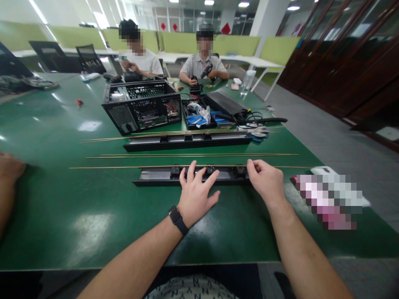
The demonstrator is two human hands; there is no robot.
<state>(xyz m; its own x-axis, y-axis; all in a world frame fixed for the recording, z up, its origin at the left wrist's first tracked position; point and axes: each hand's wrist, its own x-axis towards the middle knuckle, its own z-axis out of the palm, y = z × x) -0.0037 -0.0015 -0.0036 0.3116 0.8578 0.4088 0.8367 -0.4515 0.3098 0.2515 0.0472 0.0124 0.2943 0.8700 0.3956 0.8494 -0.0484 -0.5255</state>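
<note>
A long black rail (152,182) with a silvery channel lies crosswise before me, with small black blocks set along it. A thin brass rod (102,168) runs along its far edge and sticks out past both ends. My left hand (195,199), with a watch on the wrist, rests on the rail's middle, fingers spread. At the rail's right end, my right hand (268,182) is closed, thumb and forefinger pinched on the rod. Two more brass rods (131,156) lie just beyond. Farther back is a second black rail (187,144) with rods along it.
An open computer case (141,108) stands behind the rails, beside a box of gloves (199,116) and black cables (258,119). A phone (327,172) and a blurred pink item lie at right. Two people sit opposite; another person's hand (11,166) is at left.
</note>
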